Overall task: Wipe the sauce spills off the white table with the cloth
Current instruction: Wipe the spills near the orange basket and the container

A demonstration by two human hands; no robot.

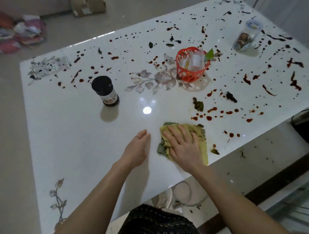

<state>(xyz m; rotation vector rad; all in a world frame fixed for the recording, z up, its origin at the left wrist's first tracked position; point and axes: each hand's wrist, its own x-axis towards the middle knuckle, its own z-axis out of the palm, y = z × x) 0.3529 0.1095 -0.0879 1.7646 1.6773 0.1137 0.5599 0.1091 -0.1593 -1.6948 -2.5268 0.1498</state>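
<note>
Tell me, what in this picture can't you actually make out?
- Head view: the tabletop under the yellow-green cloth is covered by it and the flat right hand, so any sauce there is hidden.
- The dark lidded jar has a label too small to read.
- The clear plastic jar at the far side is blurred; its contents are unclear.
- A black object is cut off by the right edge.

Right hand (183, 147) presses flat on the yellow cloth (202, 146) at lower centre of the white desk (72, 137); left hand (136, 149) hovers beside it, fingers loose. Sauce spills (209, 117) dot the frame's upper and right areas.
</note>
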